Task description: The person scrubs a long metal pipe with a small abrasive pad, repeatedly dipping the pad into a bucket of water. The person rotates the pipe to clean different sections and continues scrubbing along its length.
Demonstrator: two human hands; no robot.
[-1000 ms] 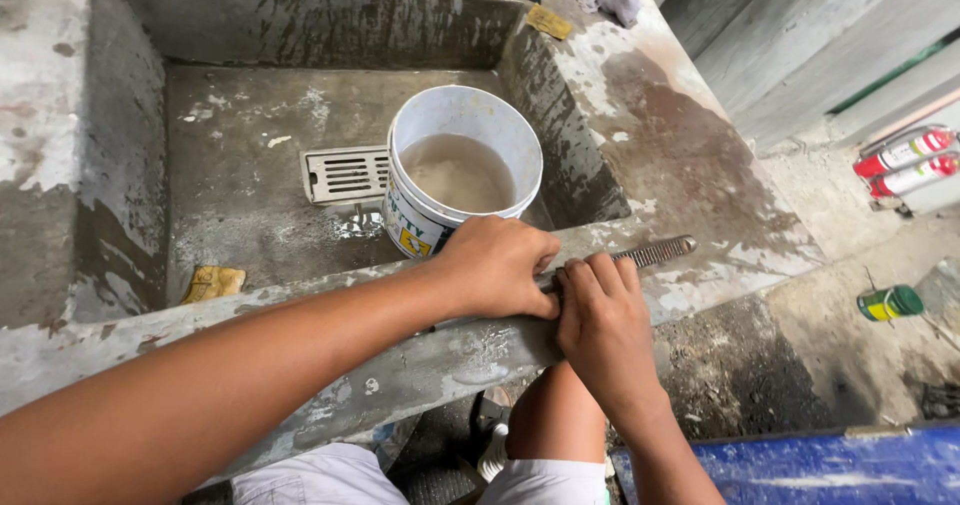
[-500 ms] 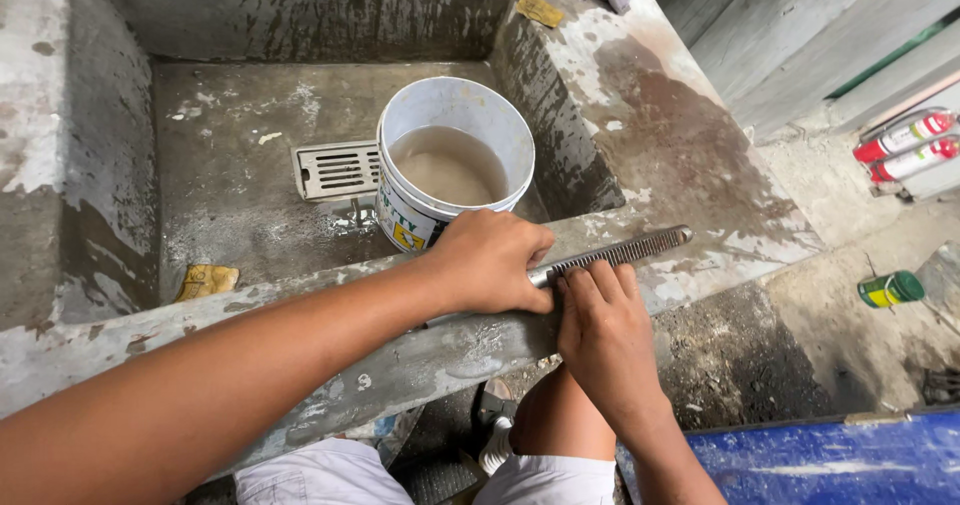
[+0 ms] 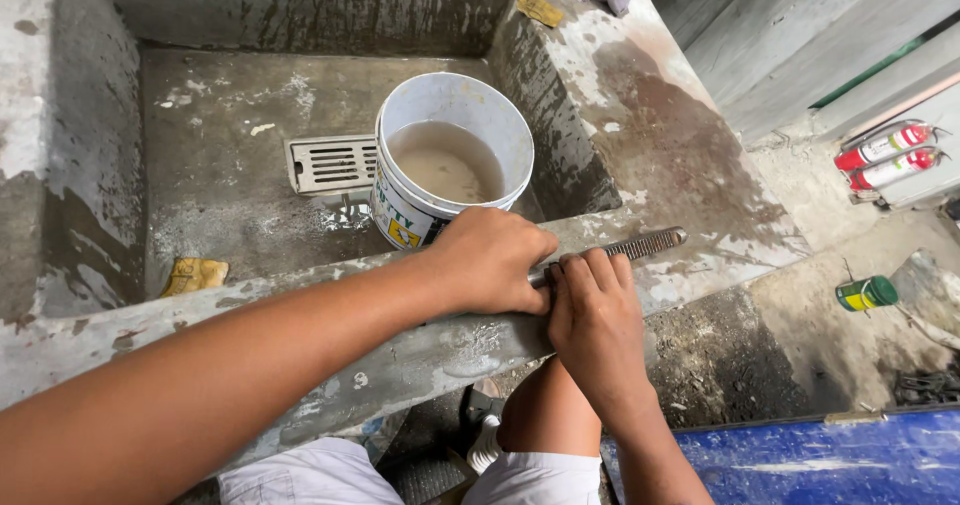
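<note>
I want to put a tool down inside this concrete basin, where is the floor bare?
Bare floor lies left of the metal drain grate, toward the concrete basin's left wall. Crowded: the white plastic bucket beside the grate, and the front rim, where left hand and right hand hold a ridged metal bar.

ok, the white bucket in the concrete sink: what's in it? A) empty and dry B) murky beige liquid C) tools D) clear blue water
B: the white bucket standing in the concrete sink beside the drain grate holds cloudy beige liquid, with no tools showing in it.
</note>
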